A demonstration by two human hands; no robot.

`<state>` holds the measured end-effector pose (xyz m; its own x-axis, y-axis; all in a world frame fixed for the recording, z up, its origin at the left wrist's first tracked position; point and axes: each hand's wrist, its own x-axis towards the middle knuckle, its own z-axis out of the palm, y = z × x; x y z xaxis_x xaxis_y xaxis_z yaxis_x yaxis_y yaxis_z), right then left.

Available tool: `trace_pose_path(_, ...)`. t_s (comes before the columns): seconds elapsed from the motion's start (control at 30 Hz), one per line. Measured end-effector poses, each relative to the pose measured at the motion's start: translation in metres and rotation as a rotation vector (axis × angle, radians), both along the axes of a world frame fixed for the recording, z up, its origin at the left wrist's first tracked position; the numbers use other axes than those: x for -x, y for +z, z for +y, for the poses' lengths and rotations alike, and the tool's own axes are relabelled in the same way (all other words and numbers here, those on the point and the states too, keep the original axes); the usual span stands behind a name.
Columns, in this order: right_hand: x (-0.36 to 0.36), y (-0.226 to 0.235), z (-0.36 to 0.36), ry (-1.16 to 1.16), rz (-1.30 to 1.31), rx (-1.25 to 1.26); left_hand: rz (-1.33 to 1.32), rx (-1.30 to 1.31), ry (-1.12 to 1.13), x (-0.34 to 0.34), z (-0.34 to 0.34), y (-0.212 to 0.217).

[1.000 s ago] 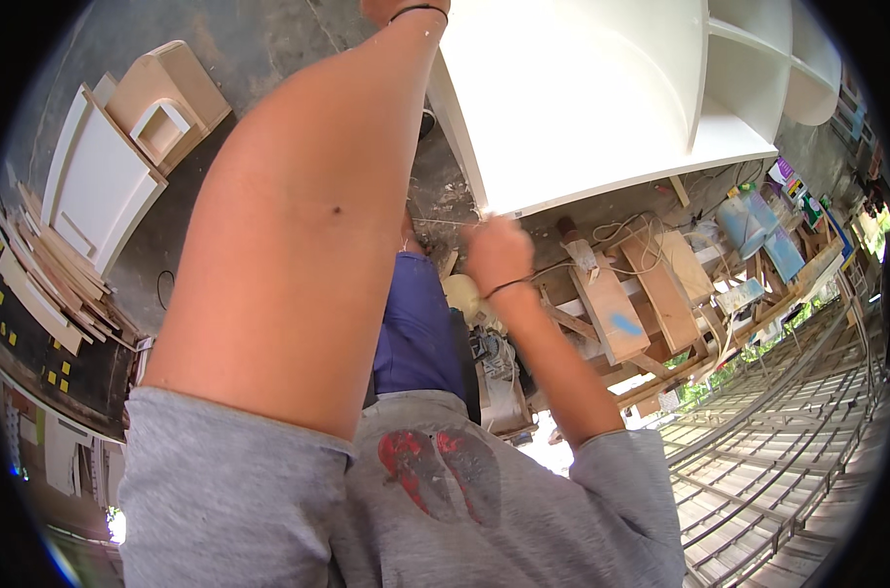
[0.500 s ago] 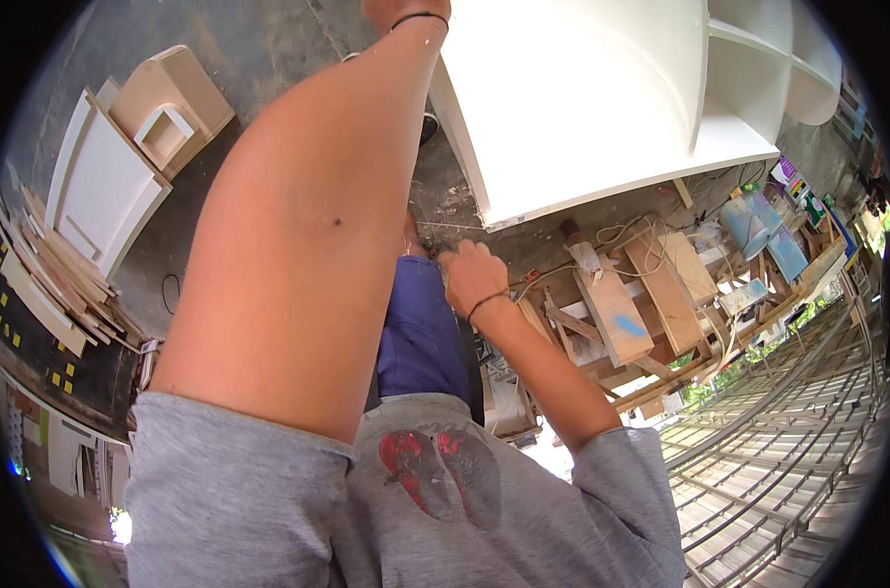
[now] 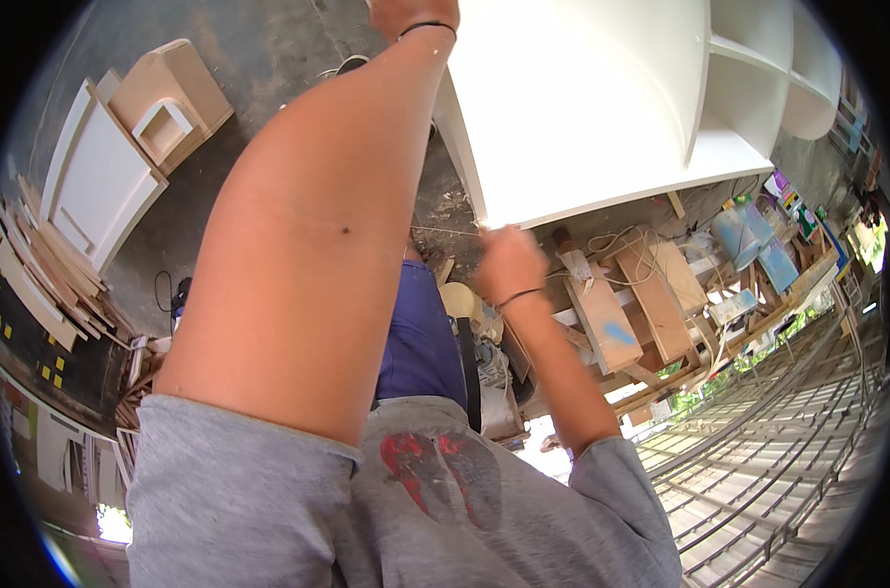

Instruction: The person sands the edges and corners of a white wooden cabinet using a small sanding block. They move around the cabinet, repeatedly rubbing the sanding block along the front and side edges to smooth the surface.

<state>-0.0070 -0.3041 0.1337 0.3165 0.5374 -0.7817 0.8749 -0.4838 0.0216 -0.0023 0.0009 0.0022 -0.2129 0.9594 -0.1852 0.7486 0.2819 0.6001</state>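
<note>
A large white cabinet (image 3: 582, 88) with curved shelf compartments fills the upper middle and right. My left arm stretches up across the view. My left hand (image 3: 413, 14) is beside the cabinet's left side, its fingers cut off by the upper edge, so what it touches is hidden. My right hand (image 3: 513, 265), smeared by motion, is at the cabinet's near left corner; its fingers look curled, but I cannot tell whether it holds or touches anything. A thin pale line (image 3: 445, 230) runs across the floor toward that corner.
White and bare-wood panels (image 3: 102, 186) lie at the far left, with stacked wooden strips (image 3: 48, 265) nearer. To the right, a wooden bench with boards (image 3: 601, 318), loose cords (image 3: 641, 240) and a blue-stained bucket (image 3: 734, 235) stands beside metal grating (image 3: 758, 470).
My right hand has moved right and slightly up, from beside my leg to the cabinet's corner. My left hand has shifted only slightly. The whole view has tilted a little.
</note>
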Motion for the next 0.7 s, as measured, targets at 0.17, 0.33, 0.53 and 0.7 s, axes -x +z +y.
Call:
trace_pose_path(0.17, -0.080, 0.004, 0.006, 0.081, -0.237, 0.014, 0.002, -0.015, -0.027, -0.002, -0.007, -0.007)
trace_pose_path(0.33, 0.022, 0.015, 0.026, 0.156, 0.151, 0.176, -0.011, -0.019, 0.009, 0.003, -0.004, -0.005)
trace_pose_path(0.53, -0.086, 0.011, 0.022, 0.062, -0.184, -0.062, 0.043, -0.035, -0.021, 0.007, -0.006, -0.011)
trace_pose_path(0.7, -0.018, -0.002, 0.007, 0.162, -0.107, 0.070, -0.018, 0.044, -0.001, -0.004, -0.006, 0.006)
